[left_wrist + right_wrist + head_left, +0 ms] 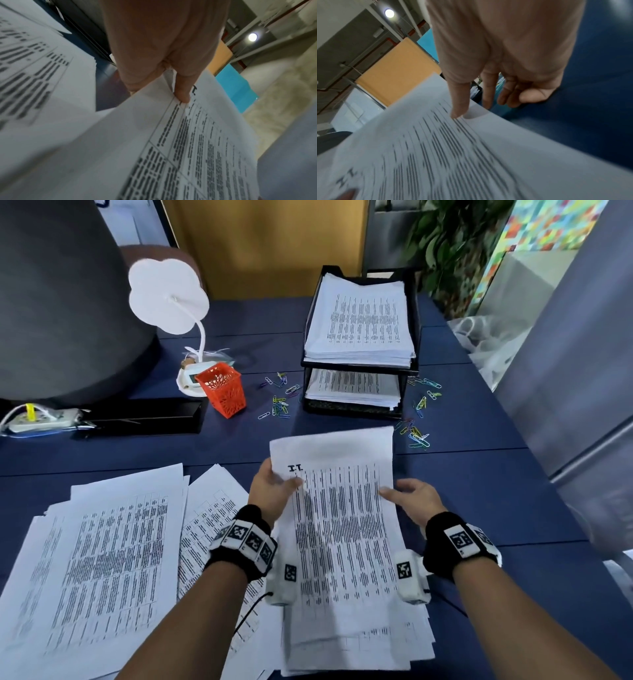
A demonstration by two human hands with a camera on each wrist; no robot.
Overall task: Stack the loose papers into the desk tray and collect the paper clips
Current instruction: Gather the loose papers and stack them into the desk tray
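I hold a sheaf of printed papers [342, 529] lifted and tilted above the desk's near middle. My left hand [274, 484] pinches its left edge, thumb [181, 93] on top and fingers underneath. My right hand [411, 496] takes the right edge, with the thumb [458, 106] on the sheet [471, 155] and the other fingers loosely curled at and under the edge. A black two-tier desk tray [412, 364] at the back right holds paper stacks on both levels. Coloured paper clips lie scattered left [279, 400] and right [419, 419] of the tray.
More loose papers [102, 559] spread over the desk's near left, some under the lifted sheaf. An orange mesh basket [222, 393], a white desk lamp [169, 296], a black box [144, 416] and a power strip [41, 419] stand at the left. The desk [496, 491] is dark blue.
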